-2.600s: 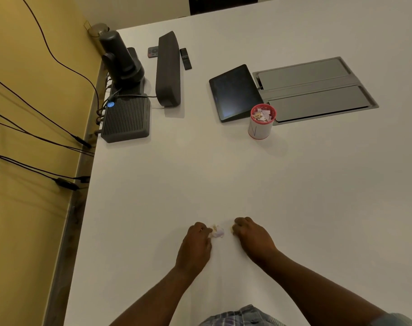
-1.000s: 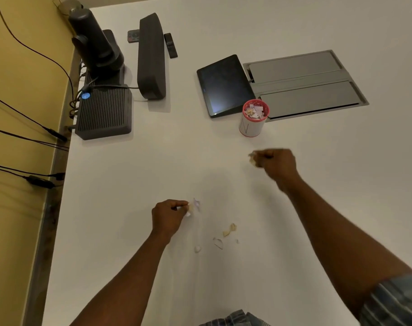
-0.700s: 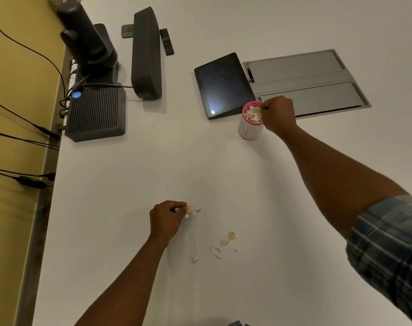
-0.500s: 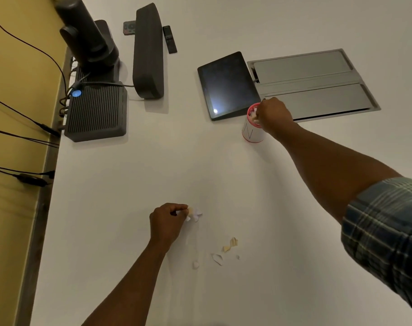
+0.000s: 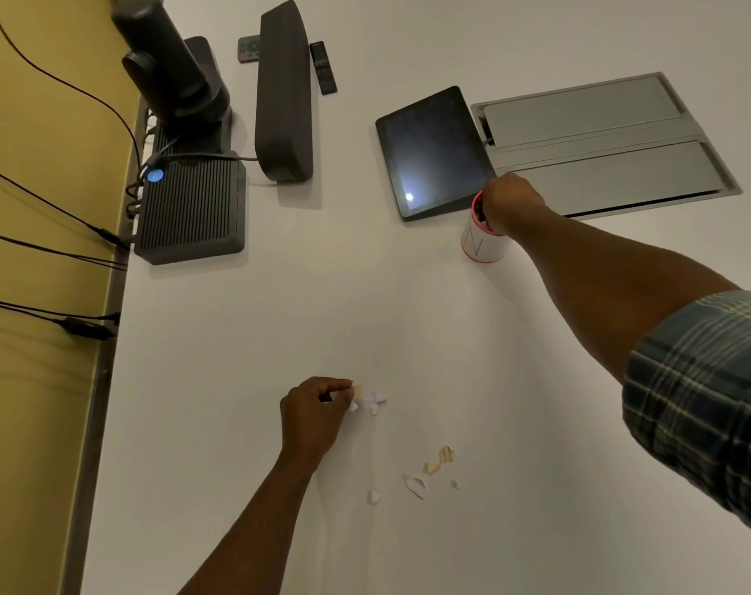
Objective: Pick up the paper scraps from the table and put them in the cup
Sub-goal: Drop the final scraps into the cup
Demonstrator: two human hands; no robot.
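white table point(image 5: 365, 302) against a yellow wall point(image 5: 34, 122); dark cables point(image 5: 43, 251) hang along it under dim warm light.

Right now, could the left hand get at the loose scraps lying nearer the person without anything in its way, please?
Probably yes. The left hand pinches a scrap just beyond the loose scraps, with only bare table between them. The right hand is away at the cup, so nothing crosses that path.

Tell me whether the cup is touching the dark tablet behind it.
Cannot tell. In the head view the cup stands just in front of the tablet, but the right hand covers the cup's far rim, hiding any contact or gap.
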